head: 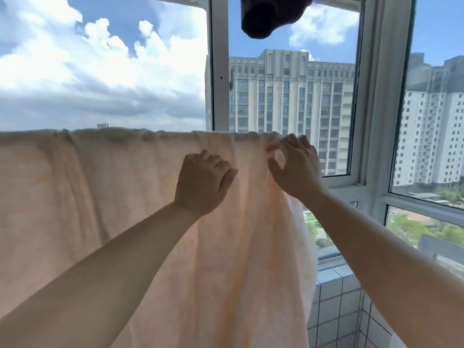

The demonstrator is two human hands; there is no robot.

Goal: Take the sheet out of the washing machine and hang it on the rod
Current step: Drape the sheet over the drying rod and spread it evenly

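- Peach cloth near the right end of the rod is pinched between thumb and fingertips (272,147) of the right hand (295,167); the left hand (204,180) is laid just beside it, fingers curled into a fold.
- Draped over the rod, which is hidden under it, the sheet (100,197) hangs bunched in soft pleats.
- It is judged light, limp and non-slippery; the top edge by the rod is best taken, then drawn sideways to spread.
- A white window frame (218,71), a dark garment (271,16) overhead and a tiled ledge (331,285) are seen beyond.
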